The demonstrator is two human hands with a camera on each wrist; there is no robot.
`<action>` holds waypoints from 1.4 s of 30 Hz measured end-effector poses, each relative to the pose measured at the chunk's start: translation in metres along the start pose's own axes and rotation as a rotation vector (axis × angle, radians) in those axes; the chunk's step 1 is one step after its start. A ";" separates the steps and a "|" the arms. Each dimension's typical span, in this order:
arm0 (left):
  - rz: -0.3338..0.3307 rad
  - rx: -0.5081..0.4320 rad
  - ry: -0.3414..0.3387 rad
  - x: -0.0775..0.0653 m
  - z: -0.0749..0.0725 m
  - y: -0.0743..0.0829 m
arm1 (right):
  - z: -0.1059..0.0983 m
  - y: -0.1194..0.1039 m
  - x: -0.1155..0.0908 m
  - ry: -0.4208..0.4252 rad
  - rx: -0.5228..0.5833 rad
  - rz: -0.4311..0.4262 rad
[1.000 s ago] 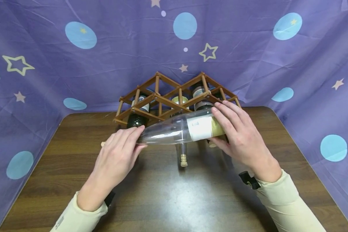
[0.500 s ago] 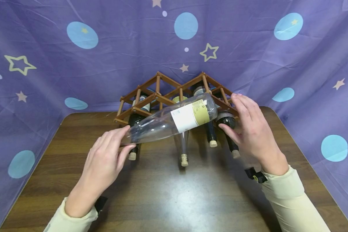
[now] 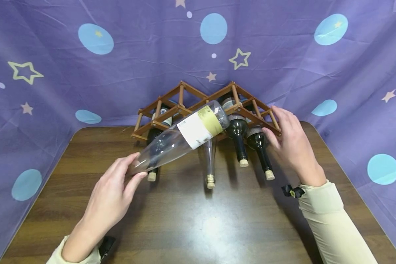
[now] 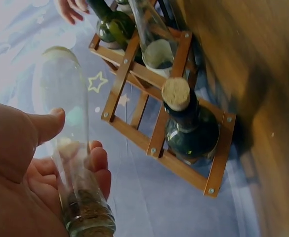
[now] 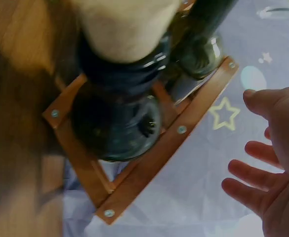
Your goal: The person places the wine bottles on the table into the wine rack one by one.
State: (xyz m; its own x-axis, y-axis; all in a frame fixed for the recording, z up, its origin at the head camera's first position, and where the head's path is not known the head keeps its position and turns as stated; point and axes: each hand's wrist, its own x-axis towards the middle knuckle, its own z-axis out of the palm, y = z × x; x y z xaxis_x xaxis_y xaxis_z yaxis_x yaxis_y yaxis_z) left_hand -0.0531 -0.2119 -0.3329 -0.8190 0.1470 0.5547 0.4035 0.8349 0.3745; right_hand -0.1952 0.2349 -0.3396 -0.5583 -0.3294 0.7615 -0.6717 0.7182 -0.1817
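Observation:
My left hand (image 3: pixel 109 194) grips the neck of a clear glass wine bottle (image 3: pixel 169 145), which slants up to the right with its base in front of the wooden wine rack (image 3: pixel 180 109). A white and yellow label wraps its lower body. The left wrist view has my thumb and fingers around the glass near the stopper end (image 4: pixel 89 213). At the rack's right end, my right hand (image 3: pixel 293 146) holds nothing, thumb and fingers spread. In the right wrist view its fingers (image 5: pixel 250 168) lie apart from the rack's bar.
Corked bottles lie in the rack, necks toward me: a dark one (image 3: pixel 154 137) at left, a clear one (image 3: pixel 210 157) in the middle, and two dark ones, the inner (image 3: pixel 239 141) and the outer (image 3: pixel 260 146), at right. Purple cloth (image 3: pixel 145 55) hangs behind the wooden table (image 3: pixel 191 220).
My right hand has let go of the bottle's base and moved right to the rack's end. My left hand has drawn the bottle left and toward me, tilting it more steeply.

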 end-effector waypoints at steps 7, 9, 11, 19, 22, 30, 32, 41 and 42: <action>-0.136 -0.071 -0.065 -0.012 0.000 0.008 | 0.010 0.015 -0.008 -0.066 -0.005 0.162; -0.177 -0.107 -0.096 -0.016 -0.001 0.010 | 0.013 0.020 -0.010 -0.085 -0.012 0.185; -0.218 -0.147 -0.130 -0.019 -0.001 0.014 | 0.016 0.024 -0.012 -0.099 -0.013 0.197; -0.361 -0.349 -0.238 -0.035 0.004 0.026 | 0.028 0.036 -0.018 -0.123 -0.025 0.189; -0.413 -0.428 -0.253 -0.041 0.008 0.030 | 0.032 0.040 -0.020 -0.118 -0.026 0.177; -0.521 -0.669 -0.228 -0.056 0.021 0.040 | 0.039 0.046 -0.023 -0.098 -0.027 0.155; -0.542 -0.718 -0.219 -0.059 0.025 0.043 | 0.039 0.047 -0.023 -0.092 -0.023 0.161; -0.647 -0.805 -0.210 -0.066 0.036 0.054 | 0.039 0.047 -0.023 -0.097 -0.019 0.197; -0.656 -0.810 -0.212 -0.067 0.037 0.055 | 0.039 0.047 -0.023 -0.098 -0.020 0.198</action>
State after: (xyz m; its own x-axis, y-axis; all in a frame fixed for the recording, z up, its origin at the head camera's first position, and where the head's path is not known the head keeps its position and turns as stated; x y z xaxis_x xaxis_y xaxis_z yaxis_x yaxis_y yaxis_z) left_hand 0.0085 -0.1560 -0.3768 -0.9977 -0.0492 -0.0466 -0.0553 0.1935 0.9795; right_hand -0.2330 0.2523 -0.3897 -0.7236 -0.2382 0.6478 -0.5348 0.7868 -0.3082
